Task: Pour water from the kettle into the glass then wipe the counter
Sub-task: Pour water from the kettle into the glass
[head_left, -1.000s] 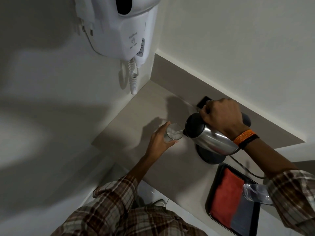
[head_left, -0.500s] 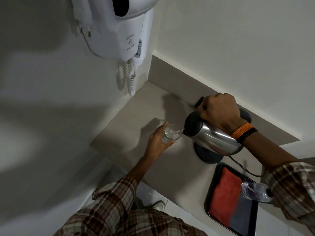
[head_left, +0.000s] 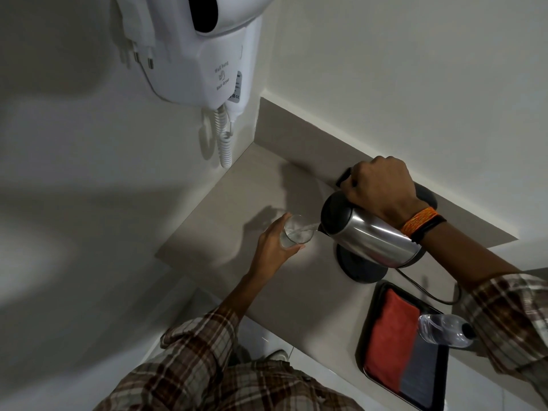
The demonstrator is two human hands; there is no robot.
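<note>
My right hand (head_left: 381,188) grips the black handle of a steel kettle (head_left: 370,238), which is tilted with its spout toward the left. A thin stream of water runs from the spout into a clear glass (head_left: 296,231). My left hand (head_left: 271,247) is wrapped around the glass from the left side, holding it just above or on the beige counter (head_left: 225,215). The kettle is lifted off its round black base (head_left: 360,269). A folded red cloth (head_left: 390,330) lies in a black tray (head_left: 363,327) at the right.
A grey cloth (head_left: 419,372) lies beside the red one in the tray, with a clear plastic bottle (head_left: 444,329) over its far edge. A white wall hair dryer (head_left: 204,48) with a coiled cord hangs over the counter's corner. The base's cable (head_left: 430,295) trails right.
The kettle stays tilted over the glass and water keeps flowing. Both hands hold nearly the same places; only the view has shifted slightly.
</note>
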